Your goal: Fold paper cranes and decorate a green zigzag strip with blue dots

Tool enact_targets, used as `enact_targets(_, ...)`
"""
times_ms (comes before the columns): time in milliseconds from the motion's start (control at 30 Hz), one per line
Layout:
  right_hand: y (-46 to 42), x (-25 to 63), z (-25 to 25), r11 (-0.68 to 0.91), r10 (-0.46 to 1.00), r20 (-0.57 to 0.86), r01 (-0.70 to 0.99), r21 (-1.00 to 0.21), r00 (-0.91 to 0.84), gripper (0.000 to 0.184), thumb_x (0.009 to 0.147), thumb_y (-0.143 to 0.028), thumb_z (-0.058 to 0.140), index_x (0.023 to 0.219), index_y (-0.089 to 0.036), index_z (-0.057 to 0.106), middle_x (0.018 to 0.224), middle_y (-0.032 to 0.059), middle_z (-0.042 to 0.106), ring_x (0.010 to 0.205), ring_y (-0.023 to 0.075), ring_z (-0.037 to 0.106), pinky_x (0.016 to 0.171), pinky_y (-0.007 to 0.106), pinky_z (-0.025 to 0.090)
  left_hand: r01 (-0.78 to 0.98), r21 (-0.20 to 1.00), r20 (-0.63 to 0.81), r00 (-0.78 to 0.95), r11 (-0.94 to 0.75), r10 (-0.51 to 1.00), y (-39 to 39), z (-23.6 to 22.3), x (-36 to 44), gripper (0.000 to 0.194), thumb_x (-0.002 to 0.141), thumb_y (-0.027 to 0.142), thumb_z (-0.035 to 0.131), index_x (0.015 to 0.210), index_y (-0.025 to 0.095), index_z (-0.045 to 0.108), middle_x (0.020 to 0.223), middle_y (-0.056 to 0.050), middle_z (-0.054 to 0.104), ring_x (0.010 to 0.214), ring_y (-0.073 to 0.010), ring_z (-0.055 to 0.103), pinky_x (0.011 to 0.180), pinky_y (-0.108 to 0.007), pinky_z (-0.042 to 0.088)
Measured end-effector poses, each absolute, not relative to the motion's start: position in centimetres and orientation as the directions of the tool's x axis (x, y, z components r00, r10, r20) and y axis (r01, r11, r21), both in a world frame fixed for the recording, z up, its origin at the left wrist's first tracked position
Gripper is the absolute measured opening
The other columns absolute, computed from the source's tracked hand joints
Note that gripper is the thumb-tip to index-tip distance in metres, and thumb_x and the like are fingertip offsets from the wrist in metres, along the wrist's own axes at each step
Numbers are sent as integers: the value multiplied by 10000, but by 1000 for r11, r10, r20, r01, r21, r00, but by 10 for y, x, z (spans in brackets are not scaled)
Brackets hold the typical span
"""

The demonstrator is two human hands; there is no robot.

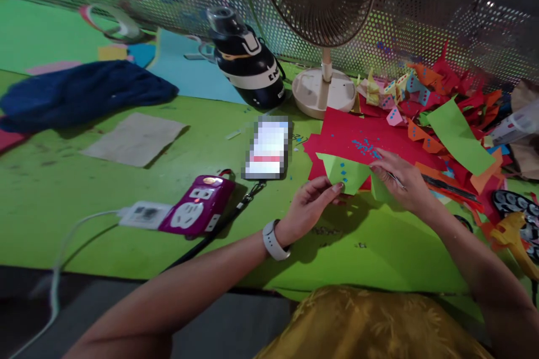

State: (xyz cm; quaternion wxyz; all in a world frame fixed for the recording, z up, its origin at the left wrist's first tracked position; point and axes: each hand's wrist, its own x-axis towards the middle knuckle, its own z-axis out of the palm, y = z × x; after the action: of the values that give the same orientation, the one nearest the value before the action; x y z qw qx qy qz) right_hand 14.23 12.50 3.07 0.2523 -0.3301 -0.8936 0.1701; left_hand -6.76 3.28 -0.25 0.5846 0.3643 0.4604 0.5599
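Note:
A light green piece of folded paper (356,175) with a row of small blue pieces on it is pinched at its lower left edge by my left hand (314,204). At the paper's right side, my right hand (398,179) has its fingers closed together. A thin pale glint shows under those fingers, but what they hold is not clear. Behind the hands lies a red sheet (349,128) with many tiny blue bits (365,148) scattered on it.
Colourful paper pieces (446,81) pile up at the right beside a green strip (461,134). A fan (324,92), black bottle (256,75) and phone (268,148) stand or lie beyond my hands. Left are a purple power strip (196,207), a brown sheet (132,139) and dark blue cloth (88,92).

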Motion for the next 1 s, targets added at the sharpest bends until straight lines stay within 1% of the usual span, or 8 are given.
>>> enact_targets(133, 125, 141, 36, 732, 640, 305, 438, -522, -706, 285, 1016, -365, 439, 910, -222, 662, 954, 87, 737, 1186, 272, 643, 927, 420, 546, -380, 921, -125, -77, 87, 989, 34, -11, -70, 291, 728, 445, 812, 810, 192, 693, 776, -1, 709, 709, -147, 700, 631, -236, 586)
enact_targets(300, 123, 136, 42, 646, 700, 345, 349, -679, -625, 281, 1002, -399, 460, 837, -242, 626, 930, 64, 727, 1135, 235, 663, 935, 384, 538, -404, 913, -62, 15, 63, 998, 35, -14, -72, 497, 704, 398, 842, 1117, 222, 628, 908, -41, 721, 797, -188, 701, 640, -276, 590)
enact_targets(433, 115, 124, 41, 610, 701, 319, 305, -731, -638, 296, 1000, -414, 454, 807, -249, 607, 889, 47, 715, 1131, 234, 669, 927, 381, 547, -249, 951, -127, 218, 181, 968, 34, -10, -68, 355, 715, 423, 821, 903, 156, 683, 813, -57, 722, 753, -184, 686, 696, -290, 568)
enact_targets(533, 105, 113, 40, 620, 678, 306, 296, -727, -668, 299, 1006, -405, 436, 817, -269, 623, 919, 47, 729, 1197, 216, 638, 960, 352, 542, -166, 962, -173, 251, 218, 952, 30, -7, -64, 331, 718, 455, 799, 826, 165, 684, 777, -42, 732, 723, -188, 689, 697, -306, 573)
enact_targets(700, 100, 123, 44, 672, 671, 365, 322, -667, -645, 214, 991, -361, 477, 1107, -288, 641, 1220, 59, 703, 1205, 210, 637, 990, 388, 543, -136, 951, -265, 111, 279, 958, 28, -5, -63, 398, 735, 558, 750, 801, 171, 686, 753, -60, 760, 713, -218, 721, 750, -365, 610)
enact_targets(800, 103, 152, 43, 682, 704, 406, 396, -615, -582, 241, 993, -344, 488, 1191, -308, 621, 1225, 53, 705, 1133, 200, 678, 938, 383, 573, -167, 954, -250, 19, 250, 968, 30, -6, -66, 450, 727, 598, 744, 803, 157, 700, 771, -83, 770, 750, -243, 739, 766, -370, 617)
enact_targets(900, 102, 182, 31, 718, 692, 410, 507, -476, -595, 262, 987, -324, 501, 1212, -278, 628, 1354, 99, 632, 1208, 239, 637, 981, 454, 550, -228, 953, -213, -32, 200, 977, 32, -9, -68, 439, 724, 573, 764, 868, 164, 692, 781, -70, 773, 770, -256, 748, 769, -375, 622)
enact_targets(1000, 96, 201, 12, 763, 646, 346, 564, -316, -680, 241, 965, -228, 510, 1147, -252, 666, 1358, 117, 628, 1149, 266, 669, 979, 510, 547, -266, 944, -208, -28, 193, 978, 34, -12, -67, 410, 730, 548, 774, 877, 176, 684, 792, -59, 774, 787, -261, 752, 789, -376, 622)
